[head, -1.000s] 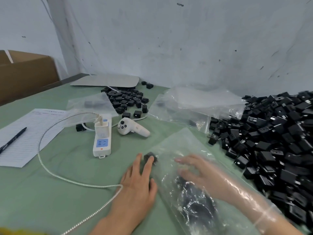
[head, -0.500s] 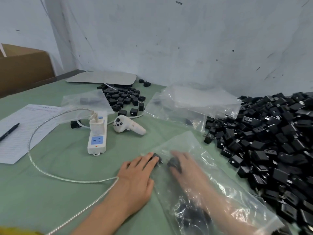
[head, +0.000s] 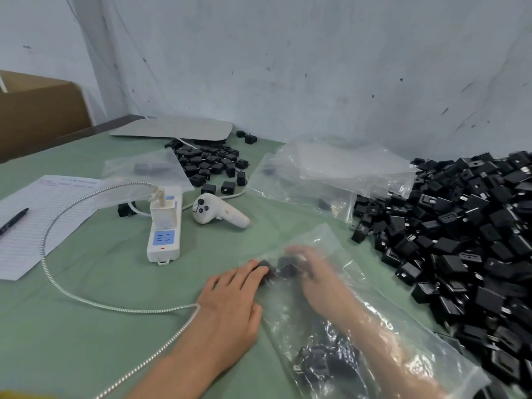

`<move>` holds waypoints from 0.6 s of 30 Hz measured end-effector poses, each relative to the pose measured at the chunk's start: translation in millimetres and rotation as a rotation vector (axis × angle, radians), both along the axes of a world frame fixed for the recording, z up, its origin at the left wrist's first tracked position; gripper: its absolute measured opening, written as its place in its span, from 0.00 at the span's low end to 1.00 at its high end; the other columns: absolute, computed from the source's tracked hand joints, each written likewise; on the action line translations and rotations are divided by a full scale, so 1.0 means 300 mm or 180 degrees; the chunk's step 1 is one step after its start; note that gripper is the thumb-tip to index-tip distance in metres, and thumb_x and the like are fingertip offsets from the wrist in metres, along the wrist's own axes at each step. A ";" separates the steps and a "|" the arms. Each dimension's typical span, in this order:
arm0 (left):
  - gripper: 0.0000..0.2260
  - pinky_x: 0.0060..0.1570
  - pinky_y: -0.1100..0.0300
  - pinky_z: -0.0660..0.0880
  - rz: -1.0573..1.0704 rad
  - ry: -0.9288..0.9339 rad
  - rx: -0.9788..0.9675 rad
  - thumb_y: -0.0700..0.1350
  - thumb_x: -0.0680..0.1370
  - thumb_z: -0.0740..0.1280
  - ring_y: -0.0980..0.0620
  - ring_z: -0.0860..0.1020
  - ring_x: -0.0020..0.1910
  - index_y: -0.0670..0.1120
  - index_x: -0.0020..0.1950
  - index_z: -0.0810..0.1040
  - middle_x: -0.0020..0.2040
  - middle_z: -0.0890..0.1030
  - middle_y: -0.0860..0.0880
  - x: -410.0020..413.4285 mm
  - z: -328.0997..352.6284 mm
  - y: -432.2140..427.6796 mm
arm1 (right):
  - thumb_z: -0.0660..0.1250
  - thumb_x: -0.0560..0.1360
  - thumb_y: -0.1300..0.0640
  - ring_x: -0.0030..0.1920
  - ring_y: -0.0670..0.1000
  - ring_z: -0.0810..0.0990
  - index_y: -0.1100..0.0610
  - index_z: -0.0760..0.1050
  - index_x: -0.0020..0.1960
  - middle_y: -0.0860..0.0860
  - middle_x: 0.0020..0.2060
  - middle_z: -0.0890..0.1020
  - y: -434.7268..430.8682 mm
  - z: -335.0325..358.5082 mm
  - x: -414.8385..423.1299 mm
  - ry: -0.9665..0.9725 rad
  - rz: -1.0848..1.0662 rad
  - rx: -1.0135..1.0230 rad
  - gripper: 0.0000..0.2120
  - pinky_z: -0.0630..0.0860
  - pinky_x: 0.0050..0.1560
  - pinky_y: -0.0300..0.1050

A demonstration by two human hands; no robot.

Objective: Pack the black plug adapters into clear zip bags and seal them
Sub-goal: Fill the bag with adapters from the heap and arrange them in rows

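A clear zip bag (head: pixel 331 240) lies on the green table, its mouth toward me. My right hand (head: pixel 313 272) is deep inside it, blurred, and its fingers look pinched on a black plug adapter (head: pixel 288 267) at the bag's far end. A second adapter (head: pixel 266 267) lies just to the left inside the bag. My left hand (head: pixel 230 300) lies flat outside, fingertips pressing on the bag over that adapter. Several more adapters (head: pixel 325 361) sit in the bag near its mouth. A big heap of loose adapters (head: pixel 460 226) fills the right side.
Empty clear bags (head: pixel 331 171) are stacked behind. Further left lie a smaller adapter pile (head: pixel 210 162), a white controller (head: pixel 218 214), a power strip (head: pixel 164 226) with a braided cable (head: pixel 115 305), and a paper sheet (head: pixel 43 214) with a pen (head: pixel 13 221). A cardboard box (head: pixel 37 110) stands far left.
My right hand has brought an adapter up the bag to its far end, beside the one under my left fingertips. My left hand has stayed flat in place.
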State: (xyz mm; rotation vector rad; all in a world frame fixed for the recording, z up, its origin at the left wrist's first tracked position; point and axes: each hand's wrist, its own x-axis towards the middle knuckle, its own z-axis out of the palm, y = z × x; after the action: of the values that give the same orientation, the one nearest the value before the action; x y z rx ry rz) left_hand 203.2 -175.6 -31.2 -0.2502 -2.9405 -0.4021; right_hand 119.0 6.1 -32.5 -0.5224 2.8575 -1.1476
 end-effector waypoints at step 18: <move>0.34 0.71 0.56 0.61 0.0010 -0.0013 -0.0069 0.53 0.72 0.41 0.55 0.66 0.73 0.53 0.77 0.63 0.78 0.63 0.56 -0.019 -0.028 0.002 | 0.59 0.76 0.78 0.47 0.36 0.80 0.67 0.80 0.55 0.55 0.48 0.82 -0.025 -0.018 -0.011 0.0249 0.0264 -0.0773 0.15 0.72 0.51 0.26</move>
State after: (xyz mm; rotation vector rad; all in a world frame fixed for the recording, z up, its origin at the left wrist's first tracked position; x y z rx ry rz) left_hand 197.4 -175.0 -39.8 -0.2476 -2.9503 -0.3709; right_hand 115.6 -1.3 -38.0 -0.7020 2.7435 -1.5008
